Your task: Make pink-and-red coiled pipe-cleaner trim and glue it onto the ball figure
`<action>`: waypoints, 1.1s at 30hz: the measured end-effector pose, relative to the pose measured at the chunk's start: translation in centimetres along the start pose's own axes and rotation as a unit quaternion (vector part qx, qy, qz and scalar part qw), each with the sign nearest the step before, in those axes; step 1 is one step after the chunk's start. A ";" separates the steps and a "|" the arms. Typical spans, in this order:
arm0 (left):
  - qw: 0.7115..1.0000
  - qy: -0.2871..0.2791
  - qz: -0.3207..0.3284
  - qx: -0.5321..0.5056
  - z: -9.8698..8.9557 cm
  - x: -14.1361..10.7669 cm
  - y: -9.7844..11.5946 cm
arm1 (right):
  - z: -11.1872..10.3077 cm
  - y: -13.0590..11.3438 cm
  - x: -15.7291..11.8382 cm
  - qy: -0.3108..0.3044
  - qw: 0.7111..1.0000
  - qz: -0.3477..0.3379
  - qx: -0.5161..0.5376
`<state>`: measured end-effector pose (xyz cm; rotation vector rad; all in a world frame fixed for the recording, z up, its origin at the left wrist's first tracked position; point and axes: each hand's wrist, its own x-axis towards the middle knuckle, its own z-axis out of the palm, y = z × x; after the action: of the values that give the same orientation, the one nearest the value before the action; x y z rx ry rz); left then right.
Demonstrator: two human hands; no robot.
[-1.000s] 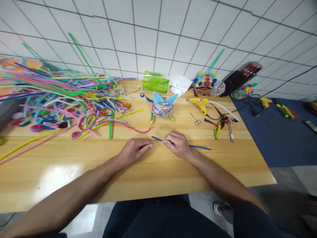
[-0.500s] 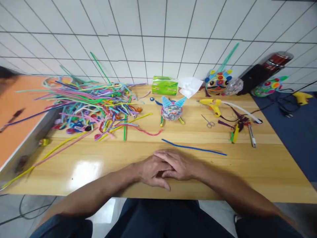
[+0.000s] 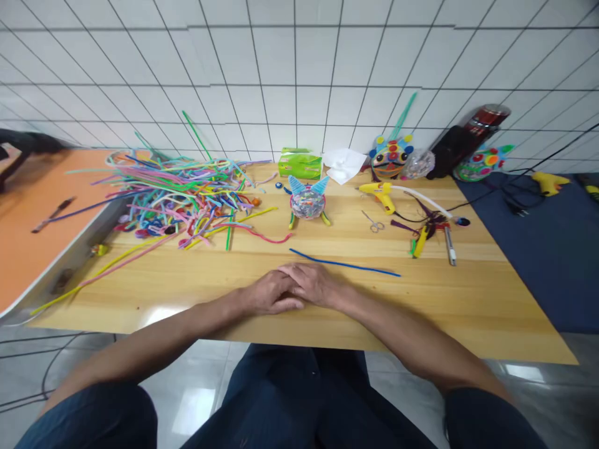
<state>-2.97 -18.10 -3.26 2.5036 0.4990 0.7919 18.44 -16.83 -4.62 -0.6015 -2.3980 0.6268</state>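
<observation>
My left hand (image 3: 270,294) and my right hand (image 3: 312,284) rest together on the wooden table near its front edge. The right hand's fingers lie across the back of the left, whose thumb is stretched out; its other fingers are mostly hidden. Just beyond them lies a blue pipe cleaner (image 3: 346,265), touched by neither hand. Farther back stands a small craft animal (image 3: 307,204) with a clear, multicoloured round body, light-blue pointed ears and yellow-green legs. A blue button (image 3: 279,185) is beside it.
A heap of pipe cleaners (image 3: 182,193) covers the back left. Toward the right are a yellow glue gun (image 3: 381,194), scissors (image 3: 374,223) and a utility knife (image 3: 450,246). Along the wall stand a green tissue pack (image 3: 299,165), a decorated craft head (image 3: 391,156) and a dark red flask (image 3: 486,121).
The camera view has shifted, so the tabletop things appear farther left and more floor shows. My hands stay overlapped on the table, and the gap between them looks smaller.
</observation>
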 end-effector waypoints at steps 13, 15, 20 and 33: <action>0.983 0.067 0.125 0.120 -1.1 4.0 -0.8 | -2.8 -0.4 1.3 0.126 0.968 0.163 0.147; 0.978 0.082 0.131 0.139 -0.9 4.0 -1.1 | -3.2 -0.6 1.5 0.122 0.940 0.206 0.244; 0.968 0.116 0.144 0.170 -0.5 4.0 -2.3 | -4.0 -0.2 1.4 0.129 0.816 0.284 0.487; 0.945 0.019 -0.069 0.319 -0.9 3.0 -3.8 | -7.9 0.9 0.8 0.116 0.746 0.306 0.581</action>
<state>-1.96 -13.32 -3.33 2.9866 1.0779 0.7020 23.09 -13.33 0.91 -0.7694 -1.1018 1.9412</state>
